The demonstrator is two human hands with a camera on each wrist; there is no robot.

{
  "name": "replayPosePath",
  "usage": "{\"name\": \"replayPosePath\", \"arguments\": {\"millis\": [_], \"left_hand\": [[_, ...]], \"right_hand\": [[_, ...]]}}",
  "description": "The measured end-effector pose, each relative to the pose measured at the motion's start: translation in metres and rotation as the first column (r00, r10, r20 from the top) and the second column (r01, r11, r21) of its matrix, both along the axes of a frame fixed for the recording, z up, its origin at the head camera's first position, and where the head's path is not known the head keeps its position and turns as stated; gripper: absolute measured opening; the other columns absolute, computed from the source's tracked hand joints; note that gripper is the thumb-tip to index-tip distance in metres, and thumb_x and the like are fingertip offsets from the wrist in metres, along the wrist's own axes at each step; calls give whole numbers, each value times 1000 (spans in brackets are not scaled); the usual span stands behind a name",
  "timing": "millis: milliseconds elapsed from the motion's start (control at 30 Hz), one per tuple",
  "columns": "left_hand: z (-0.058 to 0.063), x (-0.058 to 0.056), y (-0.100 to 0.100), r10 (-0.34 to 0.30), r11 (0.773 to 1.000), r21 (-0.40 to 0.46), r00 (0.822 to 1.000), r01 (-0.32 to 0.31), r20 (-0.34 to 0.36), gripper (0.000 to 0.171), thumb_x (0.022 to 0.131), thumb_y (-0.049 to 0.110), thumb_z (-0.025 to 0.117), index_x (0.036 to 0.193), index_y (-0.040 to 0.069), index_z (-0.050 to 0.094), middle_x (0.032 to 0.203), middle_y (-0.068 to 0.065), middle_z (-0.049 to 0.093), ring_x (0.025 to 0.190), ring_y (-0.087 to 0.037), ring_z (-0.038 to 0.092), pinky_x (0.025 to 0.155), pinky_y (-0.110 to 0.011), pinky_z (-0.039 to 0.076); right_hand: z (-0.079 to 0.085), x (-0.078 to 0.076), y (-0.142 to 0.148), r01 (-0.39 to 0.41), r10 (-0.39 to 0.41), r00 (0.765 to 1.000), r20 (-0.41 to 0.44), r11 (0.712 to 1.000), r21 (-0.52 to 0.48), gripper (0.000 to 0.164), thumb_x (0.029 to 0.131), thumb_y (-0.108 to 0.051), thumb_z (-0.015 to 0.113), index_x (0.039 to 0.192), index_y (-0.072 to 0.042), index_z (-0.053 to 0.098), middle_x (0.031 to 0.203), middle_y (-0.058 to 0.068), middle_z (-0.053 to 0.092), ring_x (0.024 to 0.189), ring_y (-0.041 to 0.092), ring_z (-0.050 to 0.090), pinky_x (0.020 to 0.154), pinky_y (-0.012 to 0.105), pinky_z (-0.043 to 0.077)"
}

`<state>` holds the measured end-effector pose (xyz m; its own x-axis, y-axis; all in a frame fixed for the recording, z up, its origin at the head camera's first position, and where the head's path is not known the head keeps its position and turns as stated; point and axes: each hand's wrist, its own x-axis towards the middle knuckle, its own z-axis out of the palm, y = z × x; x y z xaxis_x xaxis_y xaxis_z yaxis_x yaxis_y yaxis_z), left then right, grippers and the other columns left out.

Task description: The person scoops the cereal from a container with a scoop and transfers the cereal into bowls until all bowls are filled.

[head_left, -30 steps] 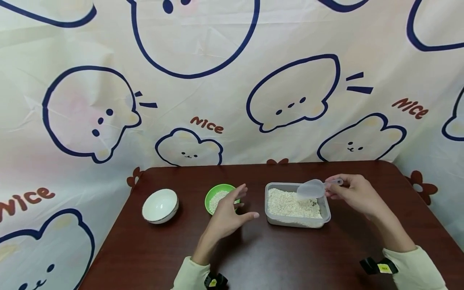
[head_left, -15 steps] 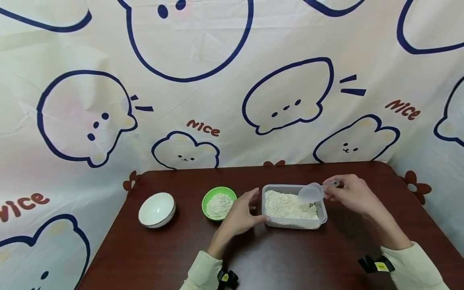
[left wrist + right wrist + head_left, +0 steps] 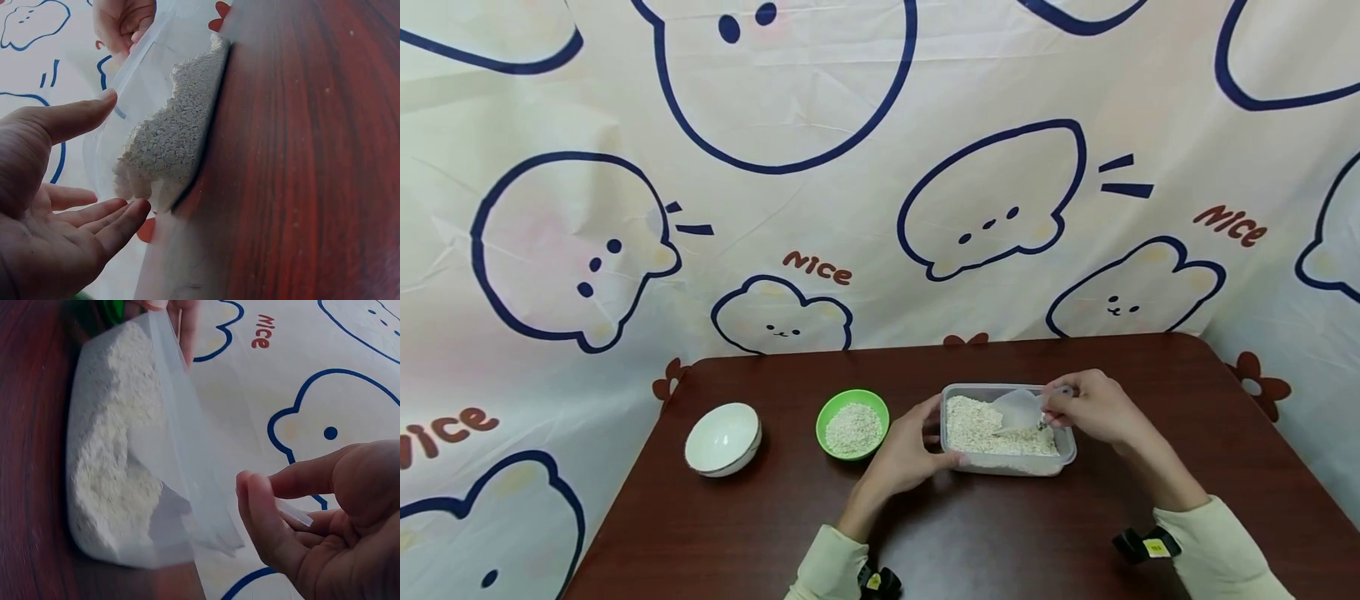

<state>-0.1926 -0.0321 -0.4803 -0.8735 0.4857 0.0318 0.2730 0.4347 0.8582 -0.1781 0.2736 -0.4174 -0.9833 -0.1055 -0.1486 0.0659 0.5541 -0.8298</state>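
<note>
A clear plastic box of pale, rice-like grains stands right of the table's middle. My right hand pinches the handle of a translucent scoop between thumb and fingers; the scoop's bowl dips into the grains. In the right wrist view the handle end pokes out past my fingertips. At the box's left end, my left hand touches it, fingers extended along the side wall and thumb at the front edge. The left wrist view shows those fingers nearly straight against the wall.
Left of the box stands a green bowl holding similar grains, close beside my left hand. Farther left sits a white bowl. A printed cloth hangs behind the dark brown table.
My left hand has moved right, from over the green bowl to the box's left end. My right hand has lowered the scoop leftward from above the box into the grains.
</note>
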Motion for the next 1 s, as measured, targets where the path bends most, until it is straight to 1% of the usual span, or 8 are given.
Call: {"name": "replayPosePath", "arguments": {"millis": [133,233,367,633,800,1000], "left_hand": [[-1,0,1,5,1000,7,1000,-5,9,97,88,22,92,167,9,38,157,-13,58,133,-30,68,104,-39,63],[-1,0,2,9,1000,5,1000,-9,10,97,88,23,92,167,9,38,158,-14,57,133,-30,68,105,-39,63],[-1,0,2,14,1000,-3,1000,-14,9,98,87,23,93,167,8,38,158,-14,57,133,-30,68,105,-39,63],[-1,1,3,11,1000,3,1000,-11,-9,98,86,23,94,166,10,39,160,-14,55,128,-31,71,101,-35,64],[-2,1,3,12,1000,3,1000,-11,-7,100,86,24,94,167,10,38,163,-13,52,129,-30,71,102,-34,64],[-1,2,4,12,1000,13,1000,-11,-18,101,86,23,94,167,10,37,162,-14,53,126,-30,72,100,-34,65]], "right_hand": [[-4,-3,-5,-16,18,1000,22,995,-100,34,103,-6,59,126,18,66,87,13,80,77,14,78,71,28,68],[-6,-5,-7,-21,32,998,57,984,-179,35,105,-5,57,129,20,63,90,12,80,80,12,78,75,30,69],[-11,-7,-8,-24,50,994,94,967,-253,38,107,-5,57,134,21,60,94,12,80,84,11,79,79,30,69],[-20,-8,-13,-34,67,993,95,949,-312,40,109,-7,60,136,22,57,102,18,81,90,12,81,85,31,68],[-25,-6,-16,-29,70,992,110,943,-332,39,108,-6,60,136,21,57,102,18,81,91,13,81,85,31,68],[-23,-7,-20,-14,63,990,128,936,-353,39,108,-4,60,137,21,56,100,18,81,90,13,81,85,31,68]]}}
